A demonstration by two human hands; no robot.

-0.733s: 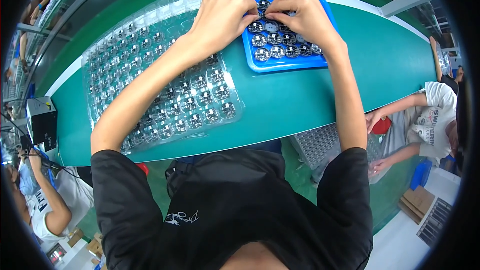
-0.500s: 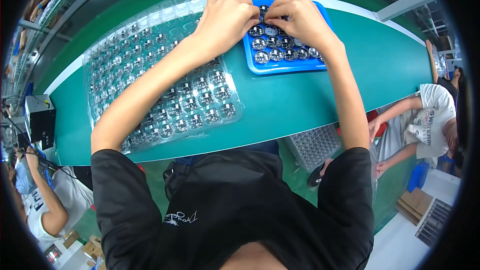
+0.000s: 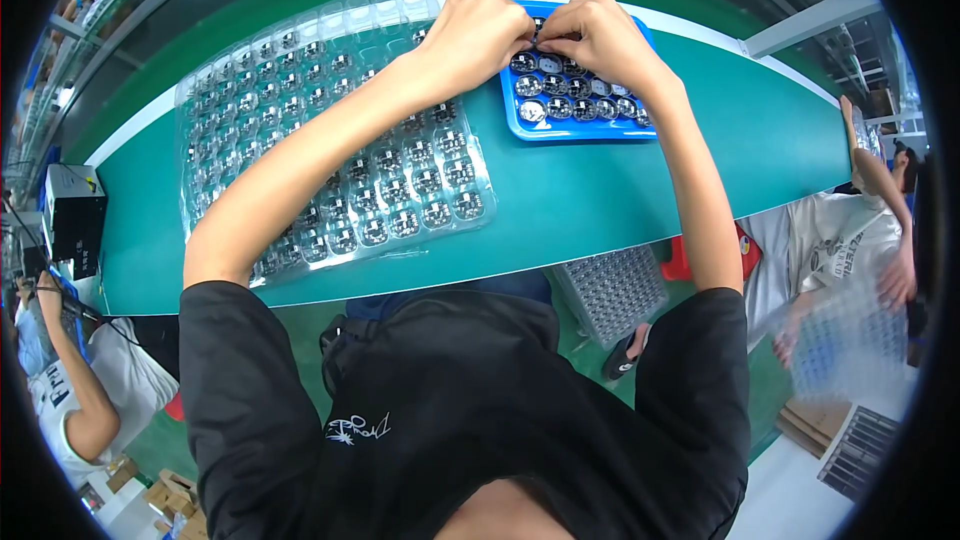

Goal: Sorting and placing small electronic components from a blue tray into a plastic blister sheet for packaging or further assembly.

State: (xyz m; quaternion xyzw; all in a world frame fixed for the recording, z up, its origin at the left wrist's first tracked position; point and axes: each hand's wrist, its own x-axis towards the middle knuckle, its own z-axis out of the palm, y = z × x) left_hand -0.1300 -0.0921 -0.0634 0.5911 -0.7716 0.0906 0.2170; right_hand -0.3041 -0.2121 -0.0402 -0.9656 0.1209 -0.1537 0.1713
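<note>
The green bench (image 3: 600,190) carries a blue tray (image 3: 580,135); its round parts (image 3: 557,107) lie just below the left grip (image 3: 482,32) and right grip (image 3: 603,38), both bunched; whether clamped on one, I cannot tell.

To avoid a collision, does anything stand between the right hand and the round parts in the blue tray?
Nothing visible does. The right hand is over the round parts in the blue tray, the left hand close beside.
</note>
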